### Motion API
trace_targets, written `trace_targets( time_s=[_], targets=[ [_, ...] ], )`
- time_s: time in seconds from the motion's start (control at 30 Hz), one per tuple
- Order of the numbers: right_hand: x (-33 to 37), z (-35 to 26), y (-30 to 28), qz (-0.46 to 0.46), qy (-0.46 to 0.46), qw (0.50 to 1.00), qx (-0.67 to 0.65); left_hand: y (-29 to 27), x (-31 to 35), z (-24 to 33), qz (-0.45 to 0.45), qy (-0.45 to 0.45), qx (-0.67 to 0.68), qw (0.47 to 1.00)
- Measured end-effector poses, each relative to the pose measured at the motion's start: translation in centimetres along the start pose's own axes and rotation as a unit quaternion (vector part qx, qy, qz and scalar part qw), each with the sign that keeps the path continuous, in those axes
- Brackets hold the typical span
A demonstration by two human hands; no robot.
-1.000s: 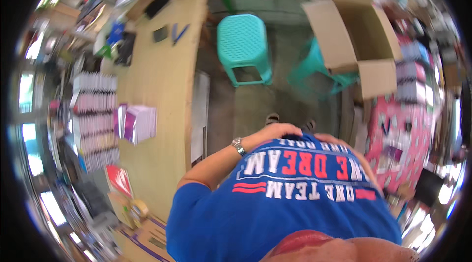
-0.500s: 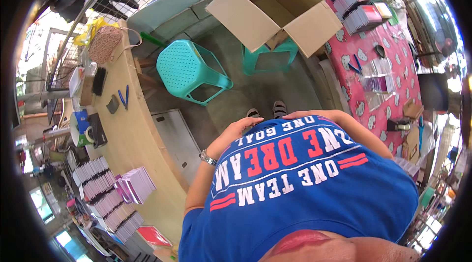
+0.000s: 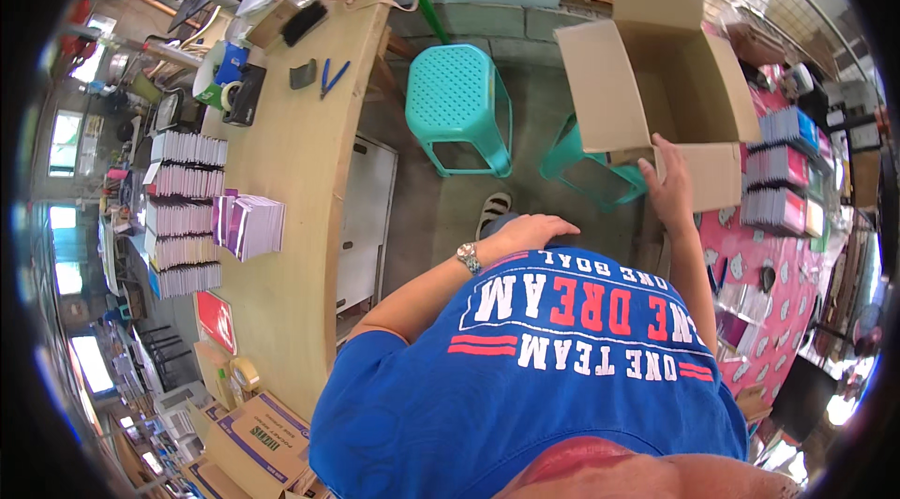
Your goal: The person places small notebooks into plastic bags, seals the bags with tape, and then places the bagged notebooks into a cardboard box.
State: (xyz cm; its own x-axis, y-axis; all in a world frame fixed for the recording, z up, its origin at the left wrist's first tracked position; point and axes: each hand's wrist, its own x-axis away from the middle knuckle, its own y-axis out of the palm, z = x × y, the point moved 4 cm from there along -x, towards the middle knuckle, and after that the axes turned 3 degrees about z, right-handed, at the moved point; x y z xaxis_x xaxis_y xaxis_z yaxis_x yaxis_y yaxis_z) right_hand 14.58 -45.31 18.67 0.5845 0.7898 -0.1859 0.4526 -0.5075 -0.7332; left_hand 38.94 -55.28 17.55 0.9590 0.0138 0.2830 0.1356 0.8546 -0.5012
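Observation:
An open cardboard box (image 3: pixel 698 115) with its flaps spread out rests on a teal plastic stool (image 3: pixel 586 162). My right hand (image 3: pixel 669 188) reaches to the box's near corner, its fingers stretched out and thumb apart, over the near flaps; whether they press on the cardboard I cannot tell. Close to my waist, in front of the blue shirt, is my left hand (image 3: pixel 536 231), fingers extended and holding nothing. A second teal stool (image 3: pixel 452 91) stands to the left of the box.
Along the left runs a wooden table (image 3: pixel 300 152) with stacked booklets (image 3: pixel 187 213), purple booklets (image 3: pixel 251 225), blue-handled pliers (image 3: pixel 333 77) and a brush (image 3: pixel 305 23). At right, a pink patterned table (image 3: pixel 778 312) bears more booklets (image 3: pixel 776 204). A packed carton (image 3: pixel 258 443) sits lower left.
My view and body have turned rightward toward the box. My right hand has gone from my waist out to the box's near corner; my left hand stays near my waist.

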Motion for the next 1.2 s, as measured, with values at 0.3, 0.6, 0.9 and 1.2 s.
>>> trace_targets(
  time_s=[0.3,0.6,0.9,1.2],
  targets=[
    [-7.0,7.5,7.2,-0.108,0.223,0.945,0.212,-12.0,2.1,-10.9,0.127,-0.119,0.168,0.970],
    [-8.0,8.2,7.0,-0.065,0.331,0.912,0.234,-29.1,9.0,-23.8,0.293,-0.327,-0.238,0.867],
    [-9.3,8.3,6.9,-0.145,0.408,0.883,0.184,-26.2,9.4,-29.8,0.193,-0.504,-0.321,0.778],
    [-8.8,9.8,7.2,-0.146,0.354,0.906,0.181,-24.9,11.6,-32.1,0.237,-0.449,-0.305,0.806]
  ],
)
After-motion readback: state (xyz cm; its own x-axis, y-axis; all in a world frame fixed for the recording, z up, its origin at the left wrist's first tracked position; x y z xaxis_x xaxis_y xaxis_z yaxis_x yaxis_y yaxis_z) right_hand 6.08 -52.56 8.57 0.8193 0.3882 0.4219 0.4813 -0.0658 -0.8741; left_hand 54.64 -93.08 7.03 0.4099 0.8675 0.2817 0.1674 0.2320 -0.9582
